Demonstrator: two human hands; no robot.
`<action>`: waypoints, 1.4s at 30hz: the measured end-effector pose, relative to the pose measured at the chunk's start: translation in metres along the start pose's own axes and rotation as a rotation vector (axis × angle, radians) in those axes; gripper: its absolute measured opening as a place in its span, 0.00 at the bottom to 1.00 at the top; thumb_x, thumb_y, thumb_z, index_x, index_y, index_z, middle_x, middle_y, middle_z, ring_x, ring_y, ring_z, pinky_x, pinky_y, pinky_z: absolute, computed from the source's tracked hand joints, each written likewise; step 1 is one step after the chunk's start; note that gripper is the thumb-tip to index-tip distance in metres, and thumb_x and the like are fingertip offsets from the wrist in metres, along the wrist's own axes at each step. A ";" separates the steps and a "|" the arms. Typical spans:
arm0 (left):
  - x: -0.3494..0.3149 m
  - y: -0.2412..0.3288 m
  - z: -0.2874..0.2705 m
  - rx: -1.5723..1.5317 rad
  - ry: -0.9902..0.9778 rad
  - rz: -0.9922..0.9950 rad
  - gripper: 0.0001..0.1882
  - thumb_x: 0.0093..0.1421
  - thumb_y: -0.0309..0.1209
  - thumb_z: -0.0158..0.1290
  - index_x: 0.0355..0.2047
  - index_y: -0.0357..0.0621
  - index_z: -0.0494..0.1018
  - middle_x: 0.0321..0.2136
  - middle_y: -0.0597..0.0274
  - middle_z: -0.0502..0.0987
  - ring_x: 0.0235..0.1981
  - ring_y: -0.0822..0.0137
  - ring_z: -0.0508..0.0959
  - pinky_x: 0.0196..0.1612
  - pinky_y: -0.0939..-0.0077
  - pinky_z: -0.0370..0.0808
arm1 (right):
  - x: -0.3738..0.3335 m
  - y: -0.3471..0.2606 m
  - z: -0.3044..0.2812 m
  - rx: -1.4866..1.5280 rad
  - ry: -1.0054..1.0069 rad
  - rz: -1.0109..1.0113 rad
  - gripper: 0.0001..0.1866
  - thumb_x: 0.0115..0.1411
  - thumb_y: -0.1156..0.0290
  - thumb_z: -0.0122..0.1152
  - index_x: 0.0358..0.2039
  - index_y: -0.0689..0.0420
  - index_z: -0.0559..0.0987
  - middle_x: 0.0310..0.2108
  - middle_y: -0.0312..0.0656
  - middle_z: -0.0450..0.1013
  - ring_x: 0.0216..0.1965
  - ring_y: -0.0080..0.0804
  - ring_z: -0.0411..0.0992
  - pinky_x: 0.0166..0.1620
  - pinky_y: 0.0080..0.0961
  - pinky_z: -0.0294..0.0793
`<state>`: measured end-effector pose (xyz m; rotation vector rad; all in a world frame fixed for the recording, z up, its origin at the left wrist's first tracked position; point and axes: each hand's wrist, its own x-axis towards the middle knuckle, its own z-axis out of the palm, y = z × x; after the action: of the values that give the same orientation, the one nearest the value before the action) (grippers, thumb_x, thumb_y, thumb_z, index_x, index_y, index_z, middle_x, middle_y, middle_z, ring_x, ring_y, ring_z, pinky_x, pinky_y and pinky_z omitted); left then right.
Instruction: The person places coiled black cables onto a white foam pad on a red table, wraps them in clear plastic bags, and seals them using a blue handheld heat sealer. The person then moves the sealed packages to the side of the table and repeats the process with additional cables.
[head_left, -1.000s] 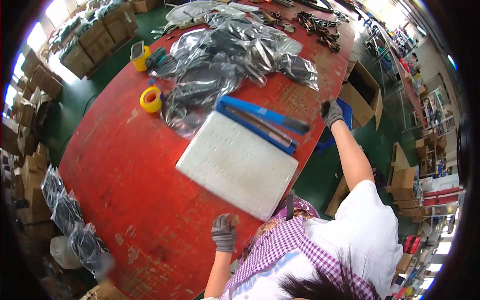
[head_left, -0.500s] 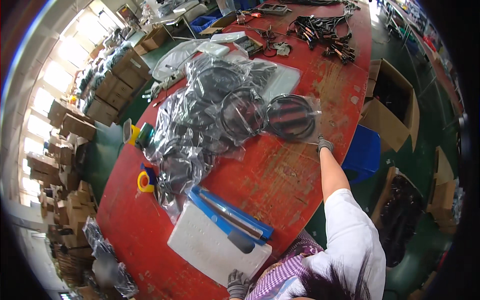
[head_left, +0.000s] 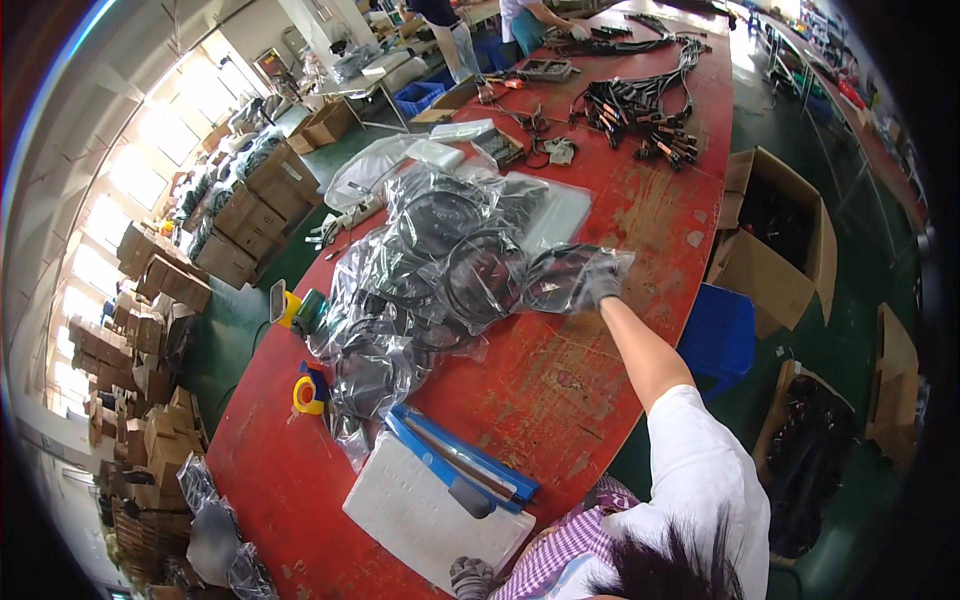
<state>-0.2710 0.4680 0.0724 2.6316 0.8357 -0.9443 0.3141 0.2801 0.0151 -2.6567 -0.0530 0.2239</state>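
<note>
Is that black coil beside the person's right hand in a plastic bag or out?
In: the black coil shows through the shiny clear bag, which extends past it toward the right hand.

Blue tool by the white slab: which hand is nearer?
Left: the left hand is closer to the blue tool, at the near edge of the white slab; the right hand is beyond it, at the rightmost bagged coil.

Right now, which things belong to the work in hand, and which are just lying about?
Apparently in use:
- bagged black coil, right hand on its bag
- white slab, left hand at its edge
- blue long-handled tool, probably, lying on the slab

Apparently lying about:
- yellow tape roll
- open cardboard box
- black cables farther up the table
</note>
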 end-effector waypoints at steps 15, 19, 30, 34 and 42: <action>-0.019 -0.047 -0.055 -2.370 -0.432 0.591 0.34 0.54 0.57 0.37 0.50 0.40 0.60 0.46 0.51 0.66 0.48 0.56 0.65 0.50 0.57 0.61 | -0.304 -0.275 -0.196 0.608 -0.048 -1.406 0.13 0.54 0.64 0.50 0.38 0.55 0.72 0.21 0.34 0.67 0.14 0.19 0.61 0.17 0.16 0.59; -0.042 -0.091 -0.071 -2.588 -0.107 0.641 0.39 0.49 0.62 0.40 0.49 0.41 0.61 0.47 0.53 0.65 0.53 0.60 0.60 0.54 0.64 0.57 | -0.376 -0.218 -0.161 0.728 -0.817 -0.763 0.13 0.54 0.62 0.53 0.35 0.57 0.73 0.17 0.30 0.64 0.11 0.13 0.58 0.13 0.11 0.55; 0.043 -0.157 0.056 -2.253 -0.004 -0.005 0.13 0.54 0.27 0.49 0.41 0.40 0.68 0.34 0.62 0.73 0.32 0.70 0.73 0.33 0.77 0.73 | -0.434 -0.067 0.014 0.647 -1.285 0.135 0.14 0.56 0.59 0.51 0.28 0.58 0.71 0.17 0.31 0.65 0.19 0.17 0.64 0.24 0.15 0.64; 0.107 -0.141 0.031 -2.075 -0.027 -0.036 0.09 0.53 0.31 0.51 0.35 0.42 0.71 0.27 0.64 0.75 0.26 0.72 0.74 0.28 0.79 0.73 | -0.407 -0.067 0.015 0.559 -1.223 0.240 0.13 0.54 0.60 0.53 0.27 0.58 0.71 0.18 0.32 0.66 0.21 0.19 0.64 0.25 0.17 0.65; 0.169 -0.162 0.009 -1.692 0.372 -0.356 0.15 0.49 0.39 0.56 0.31 0.40 0.71 0.22 0.64 0.74 0.20 0.76 0.70 0.21 0.80 0.68 | -0.300 -0.068 0.115 0.025 -0.649 -0.544 0.19 0.52 0.56 0.52 0.34 0.60 0.72 0.31 0.48 0.72 0.34 0.41 0.70 0.38 0.32 0.68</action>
<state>-0.2638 0.6702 -0.0455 1.1271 1.3157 0.3086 -0.0011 0.3700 -0.0101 -2.3221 -0.9466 0.8686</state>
